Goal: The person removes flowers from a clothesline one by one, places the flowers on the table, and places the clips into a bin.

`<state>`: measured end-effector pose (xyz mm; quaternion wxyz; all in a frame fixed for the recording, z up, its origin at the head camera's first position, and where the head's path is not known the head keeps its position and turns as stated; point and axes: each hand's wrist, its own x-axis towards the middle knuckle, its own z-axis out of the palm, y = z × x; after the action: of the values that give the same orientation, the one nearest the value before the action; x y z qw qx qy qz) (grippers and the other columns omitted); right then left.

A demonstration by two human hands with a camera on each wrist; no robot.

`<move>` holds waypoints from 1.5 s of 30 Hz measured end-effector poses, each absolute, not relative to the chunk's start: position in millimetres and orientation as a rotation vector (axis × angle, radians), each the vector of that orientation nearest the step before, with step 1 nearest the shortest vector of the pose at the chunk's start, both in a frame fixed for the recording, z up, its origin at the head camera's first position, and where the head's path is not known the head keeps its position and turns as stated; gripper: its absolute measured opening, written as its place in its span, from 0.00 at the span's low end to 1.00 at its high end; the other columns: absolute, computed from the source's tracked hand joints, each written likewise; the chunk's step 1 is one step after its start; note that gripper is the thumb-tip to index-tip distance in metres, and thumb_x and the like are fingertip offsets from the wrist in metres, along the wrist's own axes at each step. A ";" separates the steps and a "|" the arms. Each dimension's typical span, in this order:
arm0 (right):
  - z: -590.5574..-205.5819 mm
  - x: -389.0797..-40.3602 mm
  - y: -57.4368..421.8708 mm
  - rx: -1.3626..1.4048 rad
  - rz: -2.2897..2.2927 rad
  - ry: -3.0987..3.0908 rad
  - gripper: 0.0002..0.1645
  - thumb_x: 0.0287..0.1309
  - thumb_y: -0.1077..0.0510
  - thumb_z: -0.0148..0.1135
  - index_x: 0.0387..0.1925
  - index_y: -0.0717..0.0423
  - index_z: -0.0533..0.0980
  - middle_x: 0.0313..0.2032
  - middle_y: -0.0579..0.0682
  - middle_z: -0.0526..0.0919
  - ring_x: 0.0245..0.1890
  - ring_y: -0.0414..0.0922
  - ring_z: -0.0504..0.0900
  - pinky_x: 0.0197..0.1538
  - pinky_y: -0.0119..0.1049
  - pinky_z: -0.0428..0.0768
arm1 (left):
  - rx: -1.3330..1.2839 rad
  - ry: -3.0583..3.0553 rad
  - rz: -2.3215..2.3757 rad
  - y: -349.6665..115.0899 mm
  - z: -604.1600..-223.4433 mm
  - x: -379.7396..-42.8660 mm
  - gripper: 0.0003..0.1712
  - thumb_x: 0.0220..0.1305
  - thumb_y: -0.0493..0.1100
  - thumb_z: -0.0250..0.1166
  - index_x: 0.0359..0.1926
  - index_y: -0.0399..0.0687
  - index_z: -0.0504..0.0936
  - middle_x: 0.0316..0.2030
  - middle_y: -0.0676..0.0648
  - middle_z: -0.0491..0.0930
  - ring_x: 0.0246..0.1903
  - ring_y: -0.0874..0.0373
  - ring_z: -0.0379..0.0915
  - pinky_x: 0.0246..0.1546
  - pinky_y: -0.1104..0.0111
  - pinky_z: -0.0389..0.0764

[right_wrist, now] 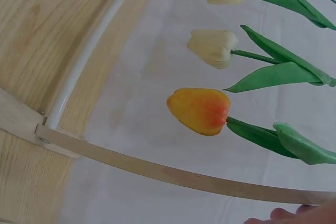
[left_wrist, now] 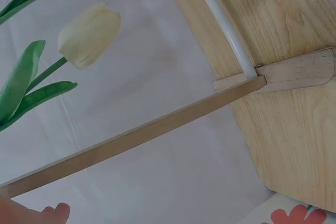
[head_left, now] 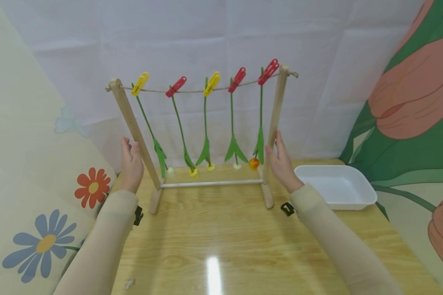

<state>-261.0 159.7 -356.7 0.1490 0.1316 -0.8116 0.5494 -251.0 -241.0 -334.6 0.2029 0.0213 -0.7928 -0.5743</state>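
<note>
"Wooden rack: position in the head view?"

"Upright on the wood-grain surface, before a white cloth. A cord runs between the tops of its posts. Five tulips hang from it, heads down, held by yellow and red clips."

"State of both hands?"

"Left grip is at the outer side of the left post, and right grip at the right post. Both released — fingers extended. White tray stands on the surface at the right, beside the right forearm."

"Left wrist view?"

"Left post crosses at a slant, down to a wooden foot, where a white bar joins. White tulip hangs apart from the post. Left grip shows in part at the lower left corner."

"Right wrist view?"

"Right post meets the other end of the white bar. Orange tulip hangs nearest the post, apart from it, with two pale blooms beyond. Fingertips show at the lower edge — whether they press the wood, I cannot tell."
</note>
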 end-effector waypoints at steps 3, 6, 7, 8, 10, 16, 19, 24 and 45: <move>-354.0 -265.3 159.9 0.357 1.603 -2.305 0.36 0.75 0.60 0.40 0.74 0.68 0.36 0.74 0.65 0.40 0.72 0.61 0.47 0.75 0.44 0.45 | 0.040 -2.235 -1.639 -244.2 -333.5 -252.7 0.38 0.78 0.56 0.35 0.76 0.49 0.28 0.76 0.46 0.33 0.74 0.55 0.31 0.72 0.68 0.37; -356.7 -273.3 161.8 0.339 1.609 -2.267 0.36 0.76 0.58 0.38 0.74 0.67 0.38 0.74 0.65 0.43 0.72 0.59 0.49 0.74 0.43 0.48 | 0.042 -2.221 -1.670 -244.7 -333.7 -255.4 0.37 0.77 0.57 0.34 0.76 0.51 0.29 0.76 0.48 0.34 0.74 0.57 0.31 0.72 0.69 0.36; -355.6 -274.5 161.8 0.336 1.625 -2.254 0.36 0.76 0.57 0.37 0.74 0.66 0.38 0.74 0.64 0.43 0.73 0.58 0.49 0.74 0.42 0.48 | 0.051 -2.217 -1.688 -244.8 -333.4 -256.0 0.37 0.77 0.58 0.33 0.76 0.52 0.30 0.76 0.48 0.35 0.74 0.58 0.32 0.72 0.70 0.35; -354.6 -275.8 161.5 0.328 1.631 -2.247 0.35 0.77 0.56 0.37 0.74 0.65 0.38 0.74 0.63 0.43 0.73 0.57 0.48 0.74 0.41 0.47 | 0.061 -2.216 -1.704 -245.2 -333.1 -256.7 0.37 0.77 0.58 0.33 0.76 0.53 0.30 0.76 0.49 0.35 0.74 0.58 0.31 0.72 0.70 0.35; -352.6 -278.6 160.9 0.320 1.653 -2.226 0.35 0.77 0.54 0.36 0.75 0.62 0.39 0.75 0.60 0.44 0.74 0.53 0.46 0.74 0.38 0.46 | 0.078 -2.210 -1.742 -245.3 -331.1 -257.3 0.36 0.77 0.58 0.33 0.77 0.53 0.32 0.76 0.49 0.36 0.74 0.58 0.31 0.72 0.70 0.35; -349.8 -290.3 159.4 0.279 1.738 -2.172 0.32 0.78 0.51 0.32 0.76 0.54 0.43 0.75 0.53 0.47 0.74 0.47 0.45 0.74 0.37 0.45 | 0.101 -2.190 -1.827 -239.8 -314.5 -252.4 0.34 0.78 0.54 0.31 0.77 0.50 0.34 0.76 0.47 0.36 0.74 0.55 0.28 0.72 0.68 0.33; -349.6 -295.2 159.1 0.250 1.768 -2.143 0.31 0.78 0.52 0.33 0.76 0.57 0.45 0.74 0.56 0.50 0.74 0.49 0.48 0.74 0.38 0.48 | 0.076 -2.181 -1.840 -240.9 -311.1 -253.6 0.33 0.78 0.52 0.31 0.77 0.50 0.36 0.76 0.47 0.39 0.74 0.55 0.31 0.72 0.67 0.35; -351.5 -299.6 159.5 0.211 1.767 -2.122 0.29 0.77 0.58 0.36 0.74 0.63 0.51 0.68 0.66 0.62 0.68 0.56 0.61 0.72 0.45 0.58 | 0.017 -2.207 -1.798 -249.5 -319.9 -264.9 0.31 0.78 0.52 0.33 0.77 0.55 0.41 0.76 0.47 0.44 0.73 0.54 0.40 0.73 0.65 0.44; -348.3 -303.5 160.9 0.215 1.713 -2.159 0.25 0.76 0.61 0.36 0.69 0.67 0.57 0.52 0.71 0.71 0.53 0.62 0.71 0.61 0.53 0.71 | 0.145 -2.135 -1.767 -250.9 -324.4 -273.0 0.26 0.78 0.41 0.43 0.74 0.56 0.59 0.69 0.42 0.64 0.65 0.52 0.62 0.66 0.66 0.65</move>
<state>-303.5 160.9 -348.3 0.1872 0.0764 -0.7672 0.6088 -273.0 -250.9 -324.4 0.1820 0.0515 -0.7565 -0.6261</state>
